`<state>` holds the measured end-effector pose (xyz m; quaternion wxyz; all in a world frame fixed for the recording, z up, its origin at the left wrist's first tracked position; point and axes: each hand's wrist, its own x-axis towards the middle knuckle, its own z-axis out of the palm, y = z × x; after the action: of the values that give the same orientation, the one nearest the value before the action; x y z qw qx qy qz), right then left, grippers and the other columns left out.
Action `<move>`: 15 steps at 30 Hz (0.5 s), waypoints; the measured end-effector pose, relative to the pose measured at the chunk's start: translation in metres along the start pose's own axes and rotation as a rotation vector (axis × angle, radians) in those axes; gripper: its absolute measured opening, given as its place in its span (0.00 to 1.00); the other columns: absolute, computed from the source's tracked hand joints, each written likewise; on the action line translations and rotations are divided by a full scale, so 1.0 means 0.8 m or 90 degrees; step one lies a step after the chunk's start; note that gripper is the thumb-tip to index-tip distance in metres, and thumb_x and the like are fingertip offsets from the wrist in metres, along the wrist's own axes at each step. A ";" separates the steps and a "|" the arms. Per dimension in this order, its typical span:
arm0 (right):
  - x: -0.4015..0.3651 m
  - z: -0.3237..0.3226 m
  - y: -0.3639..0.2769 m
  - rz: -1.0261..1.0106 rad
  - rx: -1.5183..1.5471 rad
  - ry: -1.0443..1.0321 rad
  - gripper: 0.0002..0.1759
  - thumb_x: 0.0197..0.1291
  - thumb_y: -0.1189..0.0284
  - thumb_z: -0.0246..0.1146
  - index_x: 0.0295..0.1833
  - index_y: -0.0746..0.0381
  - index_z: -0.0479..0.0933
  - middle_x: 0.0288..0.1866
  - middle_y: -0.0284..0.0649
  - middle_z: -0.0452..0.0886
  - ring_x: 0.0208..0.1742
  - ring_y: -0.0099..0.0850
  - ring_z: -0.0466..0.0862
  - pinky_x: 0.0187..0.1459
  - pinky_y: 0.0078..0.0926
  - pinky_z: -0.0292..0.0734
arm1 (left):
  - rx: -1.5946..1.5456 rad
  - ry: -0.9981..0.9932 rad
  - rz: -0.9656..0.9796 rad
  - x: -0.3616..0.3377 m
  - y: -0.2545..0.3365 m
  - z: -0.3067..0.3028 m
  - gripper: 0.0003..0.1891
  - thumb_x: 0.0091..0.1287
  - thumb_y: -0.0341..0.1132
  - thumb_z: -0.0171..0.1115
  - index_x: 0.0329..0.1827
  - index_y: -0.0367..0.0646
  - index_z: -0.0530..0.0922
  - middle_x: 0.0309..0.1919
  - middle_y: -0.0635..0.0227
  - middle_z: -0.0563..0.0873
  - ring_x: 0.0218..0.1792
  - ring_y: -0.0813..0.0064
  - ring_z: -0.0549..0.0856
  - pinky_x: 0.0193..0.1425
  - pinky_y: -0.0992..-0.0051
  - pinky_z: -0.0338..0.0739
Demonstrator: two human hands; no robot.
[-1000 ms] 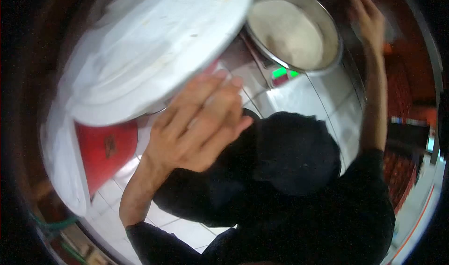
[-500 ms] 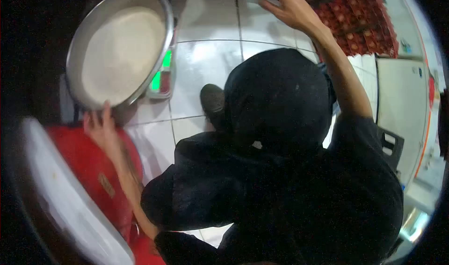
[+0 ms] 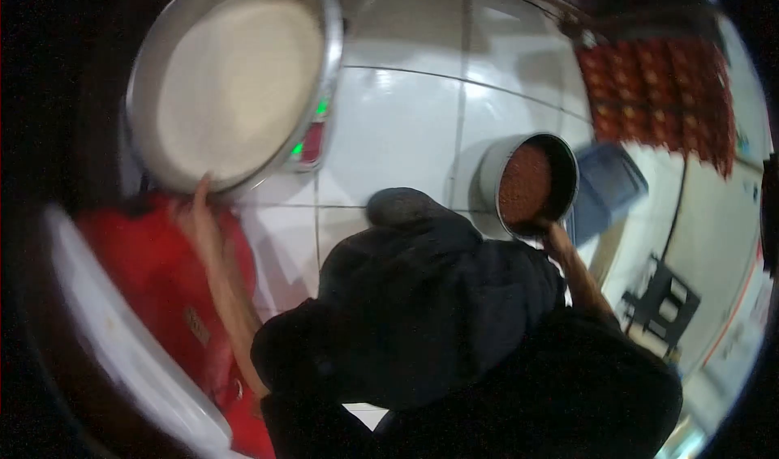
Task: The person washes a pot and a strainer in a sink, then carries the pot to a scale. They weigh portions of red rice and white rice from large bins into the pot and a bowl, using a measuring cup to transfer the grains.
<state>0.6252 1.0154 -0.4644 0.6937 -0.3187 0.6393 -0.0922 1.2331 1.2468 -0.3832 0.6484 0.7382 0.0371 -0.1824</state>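
Observation:
A large metal bowl (image 3: 332, 57) of pale, flour-like powder stands at the upper left on a scale (image 3: 311, 149) with green lit digits. My left hand (image 3: 197, 216) is at the bowl's near rim, a finger stretched up against it; the other fingers are blurred. On the right, a round metal pot (image 3: 489, 177) holds a brown, grainy mass (image 3: 523, 185). My right hand (image 3: 557, 241) grips the pot's near rim, its fingertips partly hidden behind the edge. The pot tilts slightly over the floor.
Red egg trays (image 3: 657, 94) are stacked at the upper right. A grey-blue plastic container (image 3: 608, 187) lies behind the pot. White tiles (image 3: 398, 135) cover the floor. A red bag or cloth (image 3: 154, 272) and a white rim (image 3: 130, 345) are at the lower left. A black stool (image 3: 664, 301) stands right.
My right hand, stretched out with nothing in it before, has come down and back and now grips the pot, which has come into view. My left hand stays by the bowl.

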 end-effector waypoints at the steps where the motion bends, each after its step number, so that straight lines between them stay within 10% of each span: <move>1: 0.007 -0.005 -0.006 0.066 -0.049 -0.005 0.23 0.63 0.69 0.58 0.61 0.68 0.68 0.56 0.47 0.76 0.44 0.32 0.81 0.41 0.23 0.82 | -0.096 -0.027 -0.121 -0.004 0.006 0.003 0.23 0.60 0.32 0.67 0.55 0.33 0.71 0.50 0.57 0.77 0.48 0.67 0.79 0.52 0.71 0.79; 8: -0.003 0.110 -0.114 0.057 0.024 0.017 0.15 0.63 0.74 0.54 0.54 0.68 0.72 0.51 0.42 0.78 0.41 0.28 0.81 0.38 0.20 0.81 | -0.199 -0.127 -0.314 0.022 0.010 -0.007 0.24 0.60 0.34 0.66 0.58 0.34 0.72 0.54 0.62 0.78 0.53 0.69 0.78 0.56 0.70 0.73; 15: -0.007 0.268 -0.251 -0.060 0.140 -0.036 0.13 0.58 0.77 0.58 0.49 0.69 0.72 0.45 0.42 0.79 0.41 0.31 0.81 0.43 0.20 0.80 | -0.120 0.100 -0.023 0.067 0.033 0.002 0.34 0.59 0.32 0.66 0.68 0.33 0.63 0.59 0.56 0.75 0.57 0.65 0.75 0.62 0.66 0.68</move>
<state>0.8834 0.9313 -0.3518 0.7373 -0.2724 0.5899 -0.1852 1.2904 1.2312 -0.3757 0.7064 0.6854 0.1176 -0.1316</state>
